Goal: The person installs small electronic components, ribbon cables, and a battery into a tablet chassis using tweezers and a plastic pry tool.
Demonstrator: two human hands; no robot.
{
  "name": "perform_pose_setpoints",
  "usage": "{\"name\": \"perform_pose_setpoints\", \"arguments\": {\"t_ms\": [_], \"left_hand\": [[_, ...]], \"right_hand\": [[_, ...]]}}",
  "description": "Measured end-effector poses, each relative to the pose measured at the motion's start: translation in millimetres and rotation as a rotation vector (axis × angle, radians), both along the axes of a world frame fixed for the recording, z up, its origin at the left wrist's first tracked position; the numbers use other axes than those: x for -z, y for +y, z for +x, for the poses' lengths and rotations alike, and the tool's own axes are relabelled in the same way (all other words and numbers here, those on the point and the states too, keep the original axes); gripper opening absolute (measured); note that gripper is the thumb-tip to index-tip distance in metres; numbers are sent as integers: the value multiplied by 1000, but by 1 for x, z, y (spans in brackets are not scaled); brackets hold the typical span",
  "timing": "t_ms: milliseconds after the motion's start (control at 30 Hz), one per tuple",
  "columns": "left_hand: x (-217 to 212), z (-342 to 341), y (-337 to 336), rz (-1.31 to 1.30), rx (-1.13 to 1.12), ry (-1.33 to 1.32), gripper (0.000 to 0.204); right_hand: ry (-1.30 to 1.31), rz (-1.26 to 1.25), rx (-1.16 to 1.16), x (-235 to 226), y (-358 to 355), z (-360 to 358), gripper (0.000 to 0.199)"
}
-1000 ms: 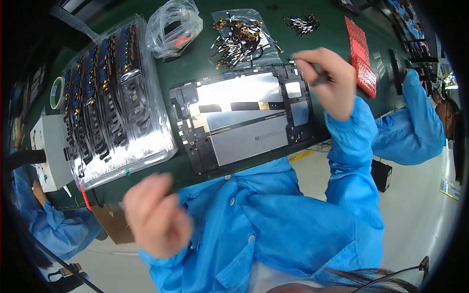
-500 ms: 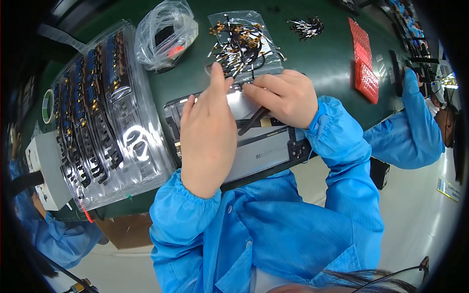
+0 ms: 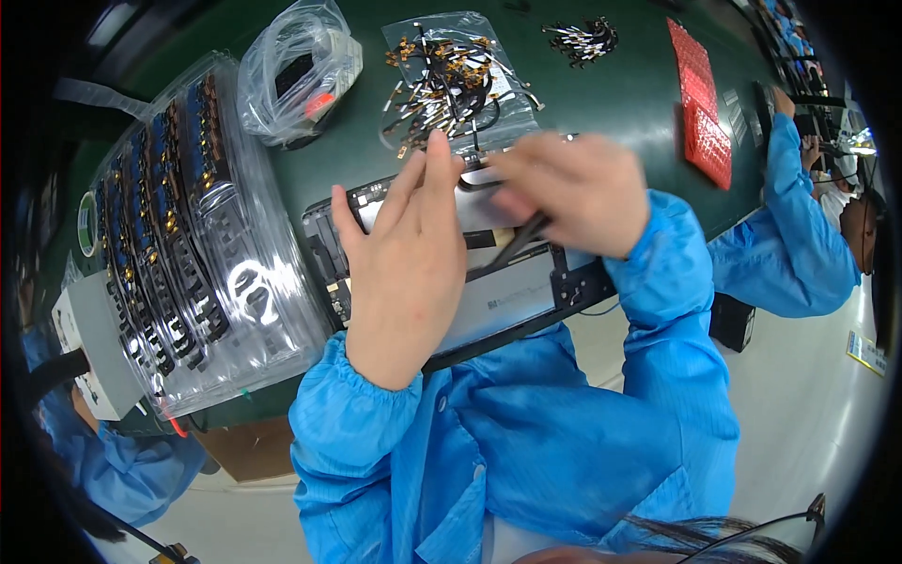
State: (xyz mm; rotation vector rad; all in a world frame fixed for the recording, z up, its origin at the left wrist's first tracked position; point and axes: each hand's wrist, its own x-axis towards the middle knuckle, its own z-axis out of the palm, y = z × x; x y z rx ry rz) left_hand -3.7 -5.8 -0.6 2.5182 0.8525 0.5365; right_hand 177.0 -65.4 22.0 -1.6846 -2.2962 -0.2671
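Note:
An opened flat electronic device with a grey battery panel and a black frame lies at the table's front edge. Across its left part rests my left hand, fingers stretched and partly spread, gripping nothing visible. My right hand, smeared by motion, is closed above the device's far right part. A slim black stick-like tool slants down from its fingers toward the device. Just beyond my fingers, a heap of small flex cables with black, white and gold ends lies on a clear bag.
Left of the device stands a clear plastic tray holding rows of small parts. A clear bag lies behind it, beside a white box. Farther right are another cable pile and red bubble wrap. Other people in blue sleeves sit nearby.
My right hand has shifted slightly right and lower, the black tool moving right with it. My left fingers have spread a little. The whole view has shifted slightly.

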Motion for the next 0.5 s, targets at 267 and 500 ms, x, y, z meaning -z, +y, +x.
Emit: {"name": "perform_pose_setpoints", "arguments": {"t_ms": [267,500], "left_hand": [[-2,3,-5,57,-53,6,59],[-5,4,-7,212,-93,144,57]], "right_hand": [[302,-115,392,8,-37,36,26],[584,-271,407,-5,-51,37,35]]}}
